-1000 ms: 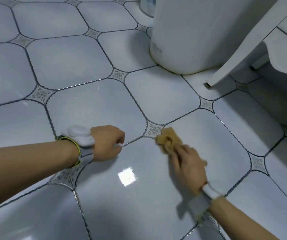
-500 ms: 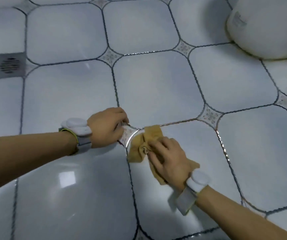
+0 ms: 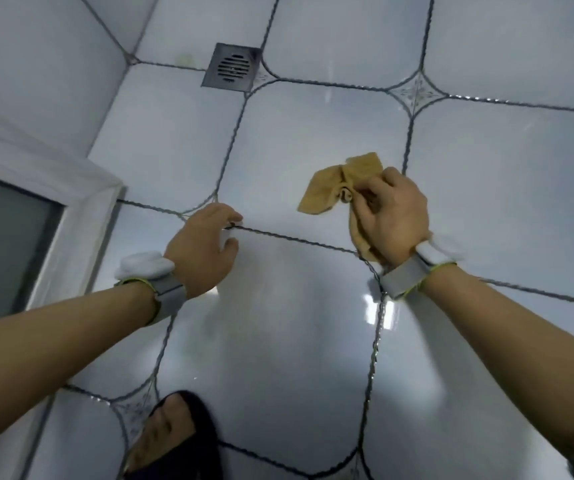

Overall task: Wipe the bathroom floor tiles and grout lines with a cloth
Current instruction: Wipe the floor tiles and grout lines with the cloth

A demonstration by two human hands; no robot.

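Our right hand (image 3: 394, 216) clutched the cloth (image 3: 339, 188) mid-frame; our left hand (image 3: 202, 251) rested loosely curled, empty. Pressing along grout lines (image 3: 296, 240) seemed best.

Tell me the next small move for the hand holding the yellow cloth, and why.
Probably draw the crumpled yellow cloth left along the dark grout line toward the left hand. The right hand grips the cloth beside that line, and the left hand's fingers rest on it, seemingly marking the spot.
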